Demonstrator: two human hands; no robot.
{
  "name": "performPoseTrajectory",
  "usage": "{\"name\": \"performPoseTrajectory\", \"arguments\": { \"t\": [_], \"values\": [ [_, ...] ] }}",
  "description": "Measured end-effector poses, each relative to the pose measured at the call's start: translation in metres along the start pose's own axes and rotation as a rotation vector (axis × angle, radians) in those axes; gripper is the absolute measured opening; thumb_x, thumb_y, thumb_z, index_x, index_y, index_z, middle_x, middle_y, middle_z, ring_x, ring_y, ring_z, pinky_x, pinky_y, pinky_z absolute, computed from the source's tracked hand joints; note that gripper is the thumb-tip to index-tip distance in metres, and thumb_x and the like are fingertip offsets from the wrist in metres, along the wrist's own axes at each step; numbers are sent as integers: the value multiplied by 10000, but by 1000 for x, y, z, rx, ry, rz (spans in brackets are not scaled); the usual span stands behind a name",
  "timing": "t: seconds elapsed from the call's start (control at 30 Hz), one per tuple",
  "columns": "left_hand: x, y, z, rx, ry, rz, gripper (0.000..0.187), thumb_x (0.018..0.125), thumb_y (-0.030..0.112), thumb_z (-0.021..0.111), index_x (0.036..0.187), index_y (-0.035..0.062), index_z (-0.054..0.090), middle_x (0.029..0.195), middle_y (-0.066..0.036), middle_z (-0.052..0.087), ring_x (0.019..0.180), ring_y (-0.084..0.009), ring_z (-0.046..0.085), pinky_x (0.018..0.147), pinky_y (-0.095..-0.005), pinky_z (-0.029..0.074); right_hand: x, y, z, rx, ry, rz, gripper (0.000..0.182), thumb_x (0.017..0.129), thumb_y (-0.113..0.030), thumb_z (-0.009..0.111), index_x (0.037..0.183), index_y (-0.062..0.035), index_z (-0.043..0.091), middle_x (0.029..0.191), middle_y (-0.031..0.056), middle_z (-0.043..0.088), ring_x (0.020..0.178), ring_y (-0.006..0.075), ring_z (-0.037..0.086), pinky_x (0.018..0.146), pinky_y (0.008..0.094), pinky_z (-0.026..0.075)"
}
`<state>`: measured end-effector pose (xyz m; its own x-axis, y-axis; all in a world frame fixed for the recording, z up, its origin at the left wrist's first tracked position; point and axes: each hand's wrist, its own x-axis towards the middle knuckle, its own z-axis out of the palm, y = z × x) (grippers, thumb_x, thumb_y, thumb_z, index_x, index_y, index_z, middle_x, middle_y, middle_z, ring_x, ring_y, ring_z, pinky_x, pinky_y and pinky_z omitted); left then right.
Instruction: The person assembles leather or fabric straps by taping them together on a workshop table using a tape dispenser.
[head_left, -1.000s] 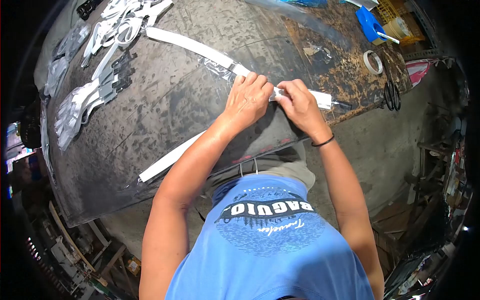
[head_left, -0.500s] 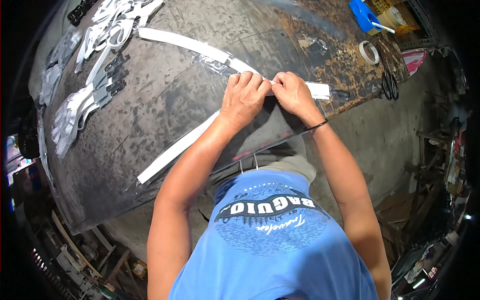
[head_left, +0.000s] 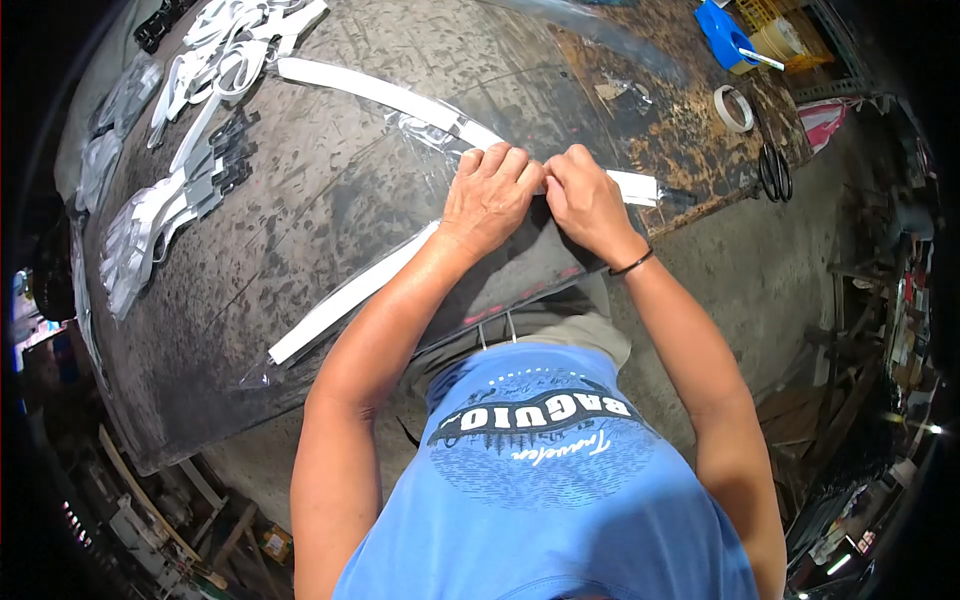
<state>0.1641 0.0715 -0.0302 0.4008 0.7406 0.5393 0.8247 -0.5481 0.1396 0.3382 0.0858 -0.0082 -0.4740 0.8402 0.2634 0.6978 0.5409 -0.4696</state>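
Note:
A white strap [head_left: 385, 92] curves over the dark table and runs under both hands near the front edge. My left hand [head_left: 488, 200] is closed, with its fingers curled over the strap. Right beside it, my right hand [head_left: 590, 205] pinches at the same place, thumb against the curled fingers. The exact grip point between the hands is hidden. Past my right hand, a flat white strap end [head_left: 636, 188] sticks out, with a dark piece beyond it. Another white strip [head_left: 350, 295], with clear plastic at its end, slants under my left forearm.
Looped white straps [head_left: 215, 60] with dark buckles lie at the upper left, beside plastic-wrapped bundles [head_left: 145, 235]. To the right are a tape roll [head_left: 733, 108], black-handled scissors [head_left: 775, 172] and a blue tape dispenser [head_left: 722, 32]. Clear plastic film [head_left: 425, 130] lies beside the strap.
My right hand has turned slightly, its knuckles lifting and its wrist shifting a little down. My left hand stays nearly in place. The strap end on the right has shifted slightly.

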Motion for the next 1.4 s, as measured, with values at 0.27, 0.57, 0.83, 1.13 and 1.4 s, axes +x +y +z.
{"name": "performPoseTrajectory", "arguments": {
  "t": [0.27, 0.57, 0.83, 1.13, 1.4],
  "values": [
    [0, -3, 2, 40, 6, 92, 169, 775, 175, 658, 937, 141, 629, 962, 9, 562, 996, -201, 562, 790, -378, 402, 5, 8, 3, 204, -126, 353, 158, 869, -165, 538, 905, -47, 637, 956, 171, 601, 898, 389, 604, 784, 470, 491],
    [6, -8, 3, -50, -28, 92, 91, 784, 177, 641, 853, 124, 615, 890, -2, 518, 942, -193, 536, 775, -365, 376, -12, 0, -1, -99, 118, -144, 219, 814, -73, 680, 1025, -75, 617, 978, 84, 568, 885, 276, 606, 710, 384, 540],
    [3, -9, 6, -56, -41, 76, 88, 796, 185, 634, 865, 139, 606, 910, -15, 559, 983, -208, 570, 786, -387, 388, -3, 3, 2, -89, 15, -55, 84, 853, -78, 620, 913, -61, 563, 909, 131, 557, 819, 343, 612, 671, 447, 519],
    [-26, 21, -27, -7, -18, 33, 225, 783, 140, 607, 1005, 116, 636, 1107, -34, 614, 984, -200, 587, 781, -361, 405, 3, -7, 12, -80, -52, 226, 125, 899, -170, 560, 943, -53, 551, 922, 196, 575, 837, 430, 594, 722, 529, 469],
    [-21, 19, -7, -81, -70, -43, 191, 794, 111, 579, 982, 79, 598, 1149, -49, 618, 897, -211, 568, 732, -345, 423, 1, -6, 15, -59, -33, 228, 144, 875, -177, 570, 909, -37, 564, 918, 202, 589, 866, 417, 608, 760, 525, 463]
  ]
}}
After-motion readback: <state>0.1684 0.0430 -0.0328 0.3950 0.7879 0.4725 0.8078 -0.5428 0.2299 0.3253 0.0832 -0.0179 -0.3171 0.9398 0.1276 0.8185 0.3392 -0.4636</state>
